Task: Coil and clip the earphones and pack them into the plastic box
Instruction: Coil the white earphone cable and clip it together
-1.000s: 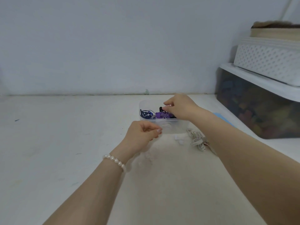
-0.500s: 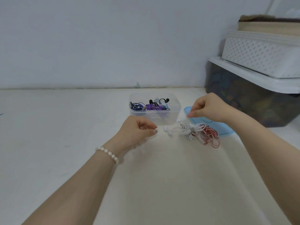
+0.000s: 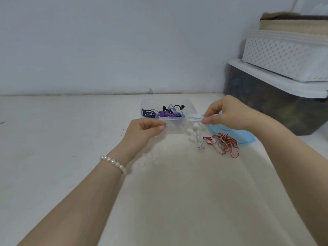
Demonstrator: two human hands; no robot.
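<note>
Our right hand [image 3: 229,113] pinches the coiled white earphone bundle [image 3: 194,118], lifted off the table since before, lying crosswise, loop pointing left beside the clear plastic box [image 3: 192,107]. Our left hand [image 3: 142,131] is curled; whether it holds anything, we cannot tell.

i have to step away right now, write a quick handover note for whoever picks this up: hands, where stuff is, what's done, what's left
Right hand: pinches a coiled white earphone bundle, lifted beside the box's near right corner.
Left hand: fingers curled at the box's near wall; whether it grips anything cannot be told.
Clear plastic box: open on the white table, already holding several coiled sets in black, blue and purple.
Blue plastic lid: off, lying to the box's right.
Left: put the white bundle in, then coil, clip and pack the loose red-and-white earphones on the table, plus a white cable lying beside them.
</note>
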